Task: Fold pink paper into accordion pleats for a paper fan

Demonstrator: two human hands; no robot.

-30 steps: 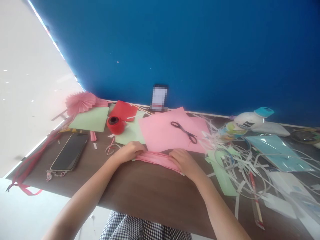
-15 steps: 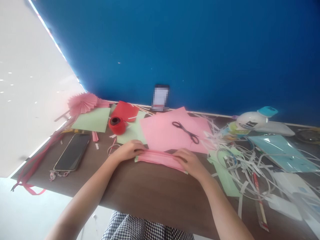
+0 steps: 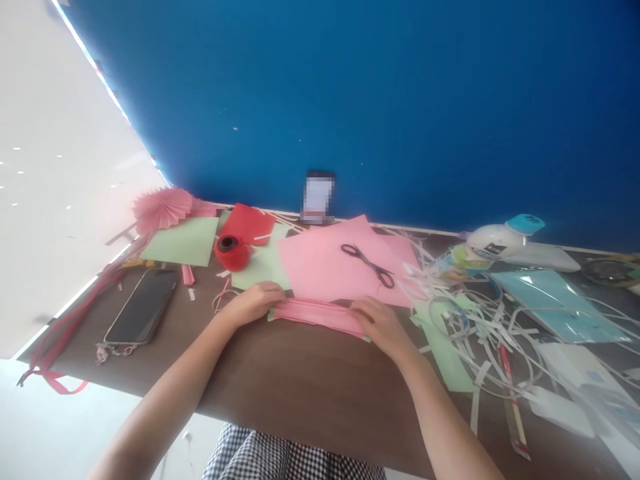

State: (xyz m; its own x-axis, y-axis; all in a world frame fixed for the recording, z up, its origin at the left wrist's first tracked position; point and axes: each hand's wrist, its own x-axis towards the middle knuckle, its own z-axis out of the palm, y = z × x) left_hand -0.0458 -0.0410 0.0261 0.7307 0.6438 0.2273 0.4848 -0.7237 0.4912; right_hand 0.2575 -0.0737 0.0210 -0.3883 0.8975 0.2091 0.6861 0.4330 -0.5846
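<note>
A narrow strip of folded pink paper [image 3: 317, 315] with green showing at its ends lies across the table before me. My left hand [image 3: 257, 300] has its fingers curled onto the strip's left end. At the other end, my right hand [image 3: 376, 319] pinches the paper between thumb and fingers. Just behind the strip are larger pink sheets [image 3: 320, 263], with dark-handled scissors [image 3: 369, 265] lying on them. A red spool [image 3: 233, 253] stands on a pale green sheet [image 3: 260, 267] beyond my left hand.
A phone [image 3: 143, 307] lies at the left, near a pleated pink paper fan [image 3: 165, 210]. On the right are tangled white strips [image 3: 495, 333], a white bottle with a blue cap [image 3: 497, 240] and a blue packet [image 3: 555, 303]. A blue wall [image 3: 350, 100] rises behind the table [image 3: 300, 380].
Both hands stay at the ends of the folded pink paper, which looks slightly flatter. The right hand's grip has shifted slightly; the whole view has moved a little.
</note>
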